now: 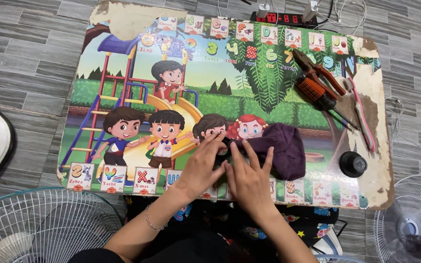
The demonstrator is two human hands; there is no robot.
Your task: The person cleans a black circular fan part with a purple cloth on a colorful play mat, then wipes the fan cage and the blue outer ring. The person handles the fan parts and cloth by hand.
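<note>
Both of my hands press on a dark purple cloth at the near edge of a low picture-printed table.

My left hand (204, 163) and right hand (249, 178) lie side by side, fingers spread flat and narrow-gapped, over a small dark object I cannot identify; the purple cloth (281, 148) sits just right of them on the table (123, 87). Farther right stands a black round cap (353, 163); beyond lie a pink toothbrush (361, 114), a screwdriver (320, 96) and pliers (317, 73); a power strip (283, 18) lies past the far edge.
</note>
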